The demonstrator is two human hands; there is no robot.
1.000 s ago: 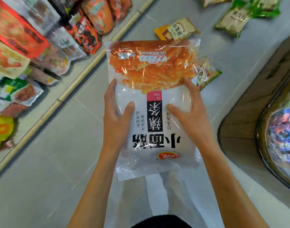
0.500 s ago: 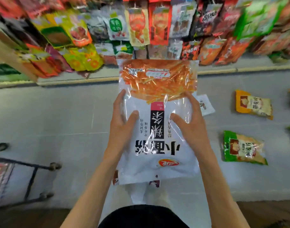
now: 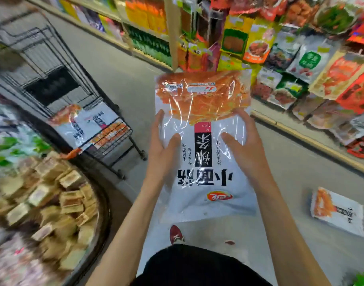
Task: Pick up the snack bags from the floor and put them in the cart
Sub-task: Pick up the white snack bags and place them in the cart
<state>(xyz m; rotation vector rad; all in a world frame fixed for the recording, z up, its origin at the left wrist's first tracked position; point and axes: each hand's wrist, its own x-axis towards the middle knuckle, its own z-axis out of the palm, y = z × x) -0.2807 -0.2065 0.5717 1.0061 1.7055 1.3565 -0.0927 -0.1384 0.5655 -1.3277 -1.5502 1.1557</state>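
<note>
While the fingers (image 3: 158, 129) of the left hand (image 3: 163, 153) and right hand (image 3: 244, 149) are curled on its two sides, the big clear-and-white plastic snack bag of orange strips (image 3: 204, 145) hangs above the grey floor (image 3: 300, 172). The black wire cart (image 3: 77, 112) stands to the left, holding two similar bags.

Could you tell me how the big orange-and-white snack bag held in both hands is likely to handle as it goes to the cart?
The snack bag probably flexes: its clear film is creased and glinting. That glossy plastic may be slippery, which fits the left hand and right hand each gripping a side. It looks light for its size, since loose orange strips fill only the far end.
</note>
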